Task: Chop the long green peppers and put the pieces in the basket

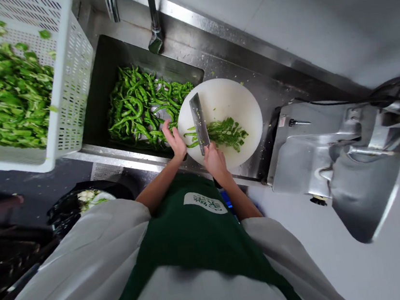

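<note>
The right hand (215, 160) is closed around the handle of a cleaver (199, 123), whose broad blade stands on edge over a round white cutting board (230, 97). The blade rests on a bunch of green peppers (225, 133) lying across the near half of the board; cut pieces spread to the right of the blade, and a few uncut ends stick out to its left.

The left hand (175, 141) sits at the left rim of the board, just beside those uncut ends. Its fingers are loosely open and slightly curled; I cannot tell whether they grip a pepper or only touch the rim.

The board lies on a steel desk (269, 95), at the right edge of a sink (104, 84). The sink holds a heap of whole long green peppers (139, 106), and a tap (154, 29) hangs above its far side. To the left, a white plastic crate (68, 88) with perforated walls is filled with cut green pieces. A metal slicing machine (350, 160) stands on the right, well apart from the board. The person wears a dark green apron (196, 238) over a light grey shirt.
</note>
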`<state>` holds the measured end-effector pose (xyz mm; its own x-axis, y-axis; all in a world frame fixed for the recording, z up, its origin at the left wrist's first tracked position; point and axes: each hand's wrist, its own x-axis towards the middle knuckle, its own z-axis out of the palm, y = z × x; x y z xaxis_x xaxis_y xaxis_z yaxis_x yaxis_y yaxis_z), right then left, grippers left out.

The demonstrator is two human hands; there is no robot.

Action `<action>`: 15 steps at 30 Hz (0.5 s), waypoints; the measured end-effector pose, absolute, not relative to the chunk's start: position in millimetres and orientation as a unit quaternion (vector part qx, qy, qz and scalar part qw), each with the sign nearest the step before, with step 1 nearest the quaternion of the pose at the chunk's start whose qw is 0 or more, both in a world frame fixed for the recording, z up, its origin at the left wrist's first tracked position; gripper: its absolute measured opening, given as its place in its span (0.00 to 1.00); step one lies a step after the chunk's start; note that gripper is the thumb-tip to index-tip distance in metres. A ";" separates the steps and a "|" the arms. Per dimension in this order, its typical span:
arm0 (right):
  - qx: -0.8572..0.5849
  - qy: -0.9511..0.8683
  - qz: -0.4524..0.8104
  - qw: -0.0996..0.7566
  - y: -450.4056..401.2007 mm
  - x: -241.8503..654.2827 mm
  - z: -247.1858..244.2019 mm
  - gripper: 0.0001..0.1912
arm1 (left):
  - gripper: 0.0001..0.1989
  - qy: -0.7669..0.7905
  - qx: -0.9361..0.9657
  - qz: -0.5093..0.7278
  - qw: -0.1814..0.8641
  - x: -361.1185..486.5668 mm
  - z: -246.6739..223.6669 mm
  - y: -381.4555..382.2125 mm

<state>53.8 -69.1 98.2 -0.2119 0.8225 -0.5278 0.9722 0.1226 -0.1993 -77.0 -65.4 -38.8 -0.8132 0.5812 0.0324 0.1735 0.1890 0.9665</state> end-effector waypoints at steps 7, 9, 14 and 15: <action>0.596 0.736 -0.278 0.159 -63.4 39.2 82.0 0.17 | 0.26 0.731 0.275 0.599 0.177 -63.9 -43.0 -65.7; 0.592 0.737 -0.288 0.150 -55.2 43.9 78.6 0.17 | 0.26 0.723 0.295 0.599 0.178 -61.6 -41.0 -66.1; 0.599 0.734 -0.285 0.143 -53.3 39.9 75.2 0.18 | 0.29 0.728 0.318 0.581 0.174 -57.1 -40.1 -68.4; 0.601 0.735 -0.282 0.138 -53.7 37.2 74.1 0.18 | 0.30 0.730 0.329 0.573 0.175 -56.2 -40.2 -68.3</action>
